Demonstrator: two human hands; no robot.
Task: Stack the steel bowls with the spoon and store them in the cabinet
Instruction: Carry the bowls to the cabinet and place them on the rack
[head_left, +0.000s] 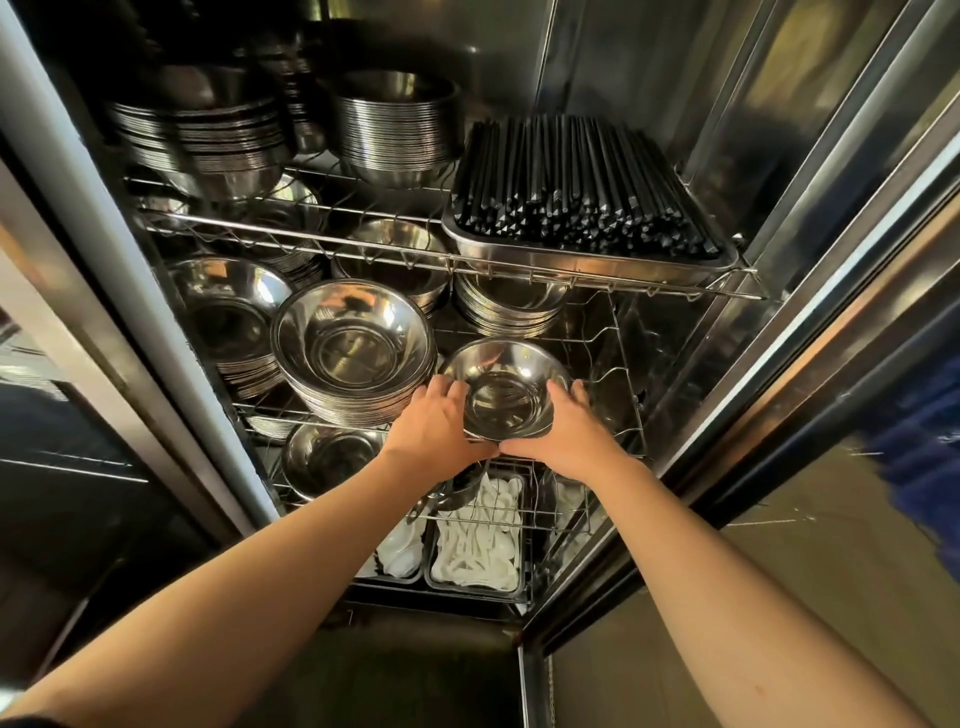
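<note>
Inside the open stainless steel cabinet (649, 78), at the near right of the middle wire shelf (618, 353), a small stack of round shiny steel bowls (505, 387) sits upright with its mouth facing up toward the camera. Round as it is, the stack has no long axis across the shelf; its only axis runs vertically through the nested bowls. No spoon can be made out in the top bowl.

Both bare hands clasp this stack from the near side. The left hand (434, 423) wraps the left wall, fingers curled up to the rim, and the right hand (569, 434) presses the right wall, fingertips at the rim. The thumbs meet below the near edge, so the stack lies between the two palms and slightly beyond them. Whether its base touches the shelf wires cannot be told.

Just left of it stands a taller pile of wider steel bowls (356, 348), with more bowl piles further left and behind. On the upper wire shelf, a rectangular steel tray (587, 249) at the right holds a dense heap of black chopsticks (576, 182), their ends pointing near; stacks of deep steel bowls (395, 130) fill the far left. Below, two steel pans (475, 582) hold white plastic spoons (478, 540).
</note>
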